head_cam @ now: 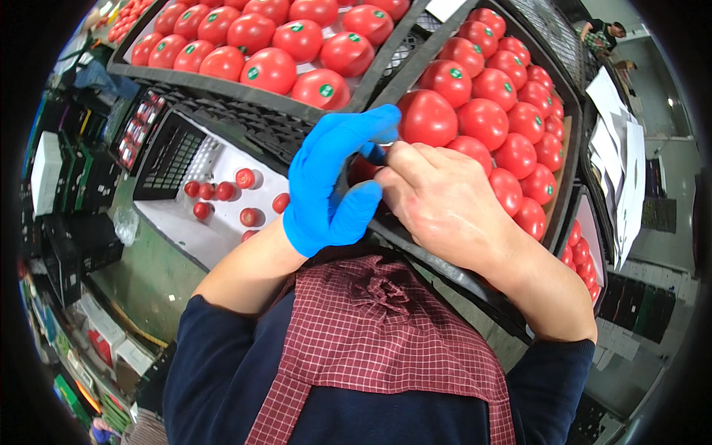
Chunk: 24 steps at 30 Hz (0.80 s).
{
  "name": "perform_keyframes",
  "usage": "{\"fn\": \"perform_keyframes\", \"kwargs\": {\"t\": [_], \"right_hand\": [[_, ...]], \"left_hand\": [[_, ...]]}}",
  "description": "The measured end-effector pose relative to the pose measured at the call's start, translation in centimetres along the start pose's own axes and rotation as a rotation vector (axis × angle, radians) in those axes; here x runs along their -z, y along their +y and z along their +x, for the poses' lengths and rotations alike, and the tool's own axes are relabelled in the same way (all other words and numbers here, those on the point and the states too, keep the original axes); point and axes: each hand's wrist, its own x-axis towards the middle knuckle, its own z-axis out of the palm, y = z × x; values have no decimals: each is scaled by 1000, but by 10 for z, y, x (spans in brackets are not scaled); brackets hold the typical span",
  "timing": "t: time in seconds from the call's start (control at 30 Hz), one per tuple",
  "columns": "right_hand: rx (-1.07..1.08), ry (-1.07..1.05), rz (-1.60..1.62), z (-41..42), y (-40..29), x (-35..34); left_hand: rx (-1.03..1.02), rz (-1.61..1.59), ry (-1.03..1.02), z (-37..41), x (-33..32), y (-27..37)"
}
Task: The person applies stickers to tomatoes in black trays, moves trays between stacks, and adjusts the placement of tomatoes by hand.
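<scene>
My left hand (336, 178), in a blue glove, is curved with its thumb apart from the fingers. My bare right hand (439, 194) is curled, its fingertips meeting the gloved fingers above the near corner of a black crate (409, 83) of tomatoes. A sliver of something pale shows between the fingertips, too small to name. Part of a red tomato (362, 170) appears in the gap between the hands; whether it is held or lies below is hidden. A large tomato (428, 118) without a visible sticker sits just beyond my fingers, among others bearing green stickers.
A second black crate (222, 83) of stickered tomatoes stands at the upper left. Below it, a lined crate (167, 222) holds several small loose tomatoes. White paper sheets (617, 167) hang at the right, above another tomato crate (581, 203). A person (603, 36) is farther off.
</scene>
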Motion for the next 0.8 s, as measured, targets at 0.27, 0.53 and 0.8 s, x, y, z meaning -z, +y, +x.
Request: {"fn": "perform_keyframes", "kwargs": {"t": [0.27,0.53,0.8], "right_hand": [[-342,250,527,-39,51,31],[-927,539,44,-149,148,86],[-1164,257,-757,-270,284,109]], "left_hand": [[102,50,4,-13,6,6],[129,136,-71,-11,7,8],[148,189,-29,-16,5,5]]}}
